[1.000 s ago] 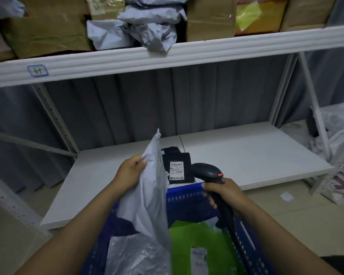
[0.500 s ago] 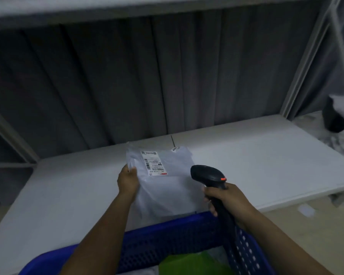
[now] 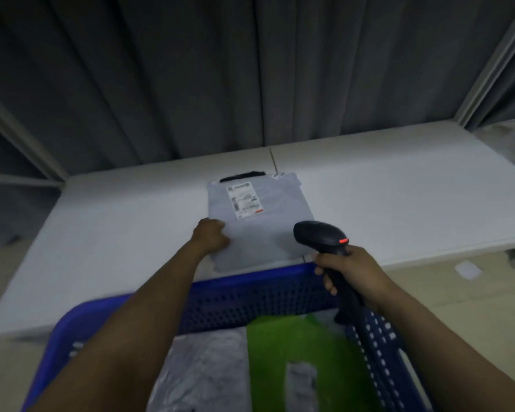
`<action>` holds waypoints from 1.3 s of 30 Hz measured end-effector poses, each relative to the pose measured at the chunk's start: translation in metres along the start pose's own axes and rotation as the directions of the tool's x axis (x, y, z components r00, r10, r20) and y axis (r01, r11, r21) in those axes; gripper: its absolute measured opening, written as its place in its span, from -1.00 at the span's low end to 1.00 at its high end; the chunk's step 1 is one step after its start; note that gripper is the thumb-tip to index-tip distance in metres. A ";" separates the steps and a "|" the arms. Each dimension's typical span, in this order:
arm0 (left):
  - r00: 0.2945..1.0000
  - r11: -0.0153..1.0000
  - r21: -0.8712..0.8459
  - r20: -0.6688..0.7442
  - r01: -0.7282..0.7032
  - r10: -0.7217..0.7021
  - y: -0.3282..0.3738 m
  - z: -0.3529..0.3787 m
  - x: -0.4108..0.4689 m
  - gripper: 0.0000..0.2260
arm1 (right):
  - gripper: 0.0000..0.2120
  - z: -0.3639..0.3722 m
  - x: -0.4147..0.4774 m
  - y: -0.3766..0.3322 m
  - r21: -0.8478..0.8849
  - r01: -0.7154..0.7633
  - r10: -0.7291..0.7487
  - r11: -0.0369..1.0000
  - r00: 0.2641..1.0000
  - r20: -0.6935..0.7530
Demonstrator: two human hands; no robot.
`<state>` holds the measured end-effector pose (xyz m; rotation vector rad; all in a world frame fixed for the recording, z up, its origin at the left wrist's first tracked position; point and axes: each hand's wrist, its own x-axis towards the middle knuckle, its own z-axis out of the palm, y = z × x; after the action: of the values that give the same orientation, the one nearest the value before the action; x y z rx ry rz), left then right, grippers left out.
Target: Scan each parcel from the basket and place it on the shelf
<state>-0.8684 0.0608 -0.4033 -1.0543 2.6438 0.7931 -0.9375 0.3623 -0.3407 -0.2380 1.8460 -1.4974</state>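
Arm (image 3: 149,295) outstretched, left hand (image 3: 210,237) grips parcel (image 3: 260,230) on shelf (image 3: 399,188); right hand (image 3: 353,270) clamps scanner (image 3: 318,233).

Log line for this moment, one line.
left hand grips grey parcel flat on shelf | right hand holds scanner | basket holds green parcel

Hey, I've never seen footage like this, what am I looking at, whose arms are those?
No machine here: a camera worn on a person's head looks forward and down, so both arms are the wearer's own. The left hand grips the left edge of a grey parcel lying label up on the white shelf; a black parcel peeks out at its far edge. The right hand holds a barcode scanner. Below is a blue basket with a green parcel inside.
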 end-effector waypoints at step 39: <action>0.815 0.722 -0.517 -0.078 0.459 -0.574 -0.267 0.246 -0.232 -0.48 | -0.89 0.186 -0.068 0.164 -0.436 -0.241 0.328 0.867 0.935 0.135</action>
<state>-0.5229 0.1679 -0.6363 -2.0225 2.1337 1.2711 -0.7226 0.3071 -0.4696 -0.2910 1.9138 -0.8353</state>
